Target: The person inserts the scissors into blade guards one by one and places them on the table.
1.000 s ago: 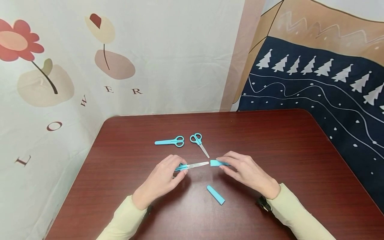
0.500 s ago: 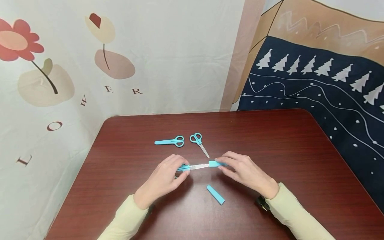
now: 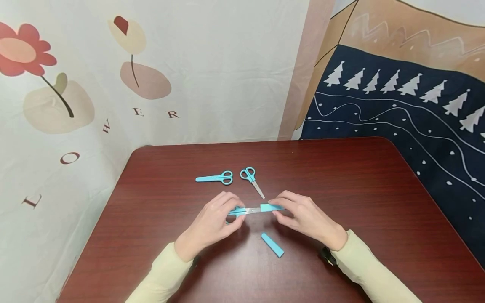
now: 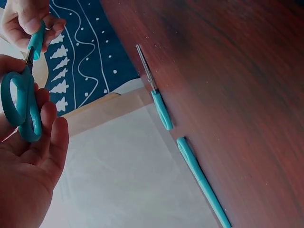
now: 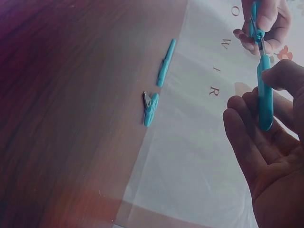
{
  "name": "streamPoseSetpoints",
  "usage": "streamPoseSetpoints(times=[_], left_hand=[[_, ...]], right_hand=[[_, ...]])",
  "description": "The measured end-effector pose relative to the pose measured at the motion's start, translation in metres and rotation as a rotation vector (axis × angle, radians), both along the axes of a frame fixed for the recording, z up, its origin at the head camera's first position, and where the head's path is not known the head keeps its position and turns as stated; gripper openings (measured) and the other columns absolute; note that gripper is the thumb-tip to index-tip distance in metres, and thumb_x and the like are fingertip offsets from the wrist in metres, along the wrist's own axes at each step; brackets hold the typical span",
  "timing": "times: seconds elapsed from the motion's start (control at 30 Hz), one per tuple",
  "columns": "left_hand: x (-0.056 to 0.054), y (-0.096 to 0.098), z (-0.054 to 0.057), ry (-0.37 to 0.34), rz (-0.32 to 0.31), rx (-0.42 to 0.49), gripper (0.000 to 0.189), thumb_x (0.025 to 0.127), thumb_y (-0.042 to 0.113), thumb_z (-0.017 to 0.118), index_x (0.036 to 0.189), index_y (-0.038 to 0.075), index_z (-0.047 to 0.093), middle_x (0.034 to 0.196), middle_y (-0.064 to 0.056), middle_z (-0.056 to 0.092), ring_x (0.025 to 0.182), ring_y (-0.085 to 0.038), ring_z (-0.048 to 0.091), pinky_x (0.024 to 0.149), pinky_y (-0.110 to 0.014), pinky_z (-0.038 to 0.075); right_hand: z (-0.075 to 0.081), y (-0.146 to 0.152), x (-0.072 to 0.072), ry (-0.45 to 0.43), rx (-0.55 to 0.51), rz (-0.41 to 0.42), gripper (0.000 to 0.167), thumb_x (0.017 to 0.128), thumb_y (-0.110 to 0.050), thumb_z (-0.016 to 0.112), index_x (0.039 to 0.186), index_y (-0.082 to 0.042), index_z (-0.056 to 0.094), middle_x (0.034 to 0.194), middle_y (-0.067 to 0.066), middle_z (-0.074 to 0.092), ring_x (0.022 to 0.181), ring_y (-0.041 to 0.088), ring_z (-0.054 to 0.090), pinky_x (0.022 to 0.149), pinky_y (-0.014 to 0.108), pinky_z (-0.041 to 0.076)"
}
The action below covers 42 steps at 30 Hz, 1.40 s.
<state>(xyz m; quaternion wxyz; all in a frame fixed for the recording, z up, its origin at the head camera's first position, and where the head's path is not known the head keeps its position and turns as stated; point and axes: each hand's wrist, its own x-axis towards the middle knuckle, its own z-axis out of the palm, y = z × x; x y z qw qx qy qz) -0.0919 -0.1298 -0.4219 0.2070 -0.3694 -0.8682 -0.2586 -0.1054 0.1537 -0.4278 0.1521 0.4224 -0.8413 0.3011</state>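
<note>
the cover (image 3: 266, 208) now hides more blade (image 3: 253, 210); i judge it partly sheathed. left hand (image 3: 215, 215) grips scissors (image 3: 238, 211), right hand (image 3: 305, 213) pinches cover.

Three pairs of scissors (image 3: 252, 210) (image 3: 250, 179) (image 3: 226, 177), three blade covers (image 3: 269, 208) (image 3: 272, 245) (image 3: 207, 179), one table (image 3: 341, 176)

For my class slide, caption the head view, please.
Left hand grips blue scissors, their blades partly inside a matching cover pinched by the right hand.
</note>
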Motion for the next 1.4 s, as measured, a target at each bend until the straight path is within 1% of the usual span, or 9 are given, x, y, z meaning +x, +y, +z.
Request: streamPoseSetpoints(times=[0.27, 0.5, 0.8, 0.9, 1.0, 1.1, 1.17, 1.3, 1.4], left_hand=[[-0.003, 0.006, -0.001, 0.027, -0.013, -0.010, 0.011, 0.081, 0.017, 0.074, 0.091, 0.016, 0.068, 0.093, 0.009, 0.064, 0.086, -0.007, 0.056, 0.071, -0.021, 0.049], [-0.002, 0.010, -0.002, 0.030, -0.016, -0.026, 0.012, 0.082, 0.018, 0.074, 0.092, 0.016, 0.068, 0.094, 0.009, 0.064, 0.085, -0.008, 0.056, 0.071, -0.021, 0.049], [-0.004, 0.012, -0.003, 0.056, -0.043, -0.003, 0.012, 0.082, 0.015, 0.074, 0.093, 0.015, 0.068, 0.094, 0.008, 0.064, 0.083, -0.008, 0.056, 0.072, -0.021, 0.049], [-0.004, 0.013, -0.002, 0.052, -0.049, -0.010, 0.012, 0.083, 0.015, 0.073, 0.094, 0.015, 0.068, 0.094, 0.008, 0.064, 0.083, -0.008, 0.055, 0.072, -0.020, 0.049], [-0.004, 0.013, -0.001, 0.028, -0.045, -0.024, 0.012, 0.084, 0.017, 0.073, 0.095, 0.015, 0.068, 0.095, 0.008, 0.064, 0.084, -0.007, 0.055, 0.072, -0.020, 0.049], [-0.004, 0.013, -0.001, 0.002, -0.044, -0.030, 0.011, 0.085, 0.018, 0.073, 0.095, 0.015, 0.068, 0.095, 0.009, 0.063, 0.085, -0.006, 0.055, 0.073, -0.020, 0.049], [-0.005, 0.013, -0.001, -0.003, -0.052, -0.023, 0.012, 0.085, 0.018, 0.073, 0.095, 0.015, 0.068, 0.095, 0.008, 0.064, 0.085, -0.006, 0.055, 0.073, -0.020, 0.049], [-0.006, 0.013, -0.002, 0.002, -0.078, 0.001, 0.013, 0.084, 0.016, 0.074, 0.095, 0.013, 0.068, 0.094, 0.006, 0.064, 0.084, -0.007, 0.055, 0.073, -0.019, 0.049], [-0.007, 0.013, -0.002, 0.002, -0.104, 0.019, 0.013, 0.084, 0.014, 0.074, 0.095, 0.012, 0.068, 0.094, 0.006, 0.064, 0.084, -0.008, 0.056, 0.073, -0.019, 0.049]], right_hand=[[-0.001, -0.003, 0.000, 0.015, 0.006, 0.012, 0.030, 0.085, -0.013, 0.079, 0.113, -0.015, 0.071, 0.102, -0.008, 0.065, 0.075, 0.000, 0.056, 0.064, 0.008, 0.044], [-0.001, -0.004, 0.003, 0.024, 0.017, 0.003, 0.032, 0.082, -0.014, 0.082, 0.113, -0.015, 0.072, 0.100, -0.007, 0.066, 0.077, 0.000, 0.059, 0.067, 0.009, 0.047], [0.000, -0.002, 0.003, 0.028, 0.026, 0.014, 0.032, 0.084, -0.013, 0.079, 0.115, -0.015, 0.071, 0.102, -0.007, 0.066, 0.079, 0.001, 0.060, 0.068, 0.012, 0.049], [0.000, -0.001, 0.002, 0.017, 0.033, 0.024, 0.028, 0.088, -0.016, 0.076, 0.116, -0.015, 0.071, 0.103, -0.007, 0.065, 0.080, 0.001, 0.059, 0.070, 0.012, 0.049], [0.000, 0.001, 0.002, 0.012, 0.038, 0.041, 0.023, 0.095, -0.024, 0.069, 0.117, -0.016, 0.070, 0.104, -0.007, 0.065, 0.082, 0.001, 0.059, 0.071, 0.012, 0.049], [0.000, 0.002, 0.002, 0.014, 0.044, 0.050, 0.026, 0.100, -0.032, 0.059, 0.118, -0.016, 0.070, 0.104, -0.008, 0.065, 0.083, 0.000, 0.059, 0.072, 0.011, 0.049], [-0.002, 0.002, 0.001, 0.020, 0.041, 0.057, 0.025, 0.100, -0.031, 0.059, 0.118, -0.016, 0.069, 0.104, -0.007, 0.065, 0.083, 0.000, 0.059, 0.073, 0.011, 0.049], [-0.002, 0.002, 0.001, 0.029, 0.038, 0.061, 0.023, 0.095, -0.021, 0.068, 0.118, -0.016, 0.069, 0.104, -0.007, 0.065, 0.083, 0.001, 0.059, 0.073, 0.012, 0.049], [-0.001, 0.002, 0.002, 0.037, 0.036, 0.062, 0.029, 0.089, -0.013, 0.075, 0.117, -0.016, 0.070, 0.105, -0.007, 0.065, 0.084, 0.000, 0.060, 0.074, 0.012, 0.050]])
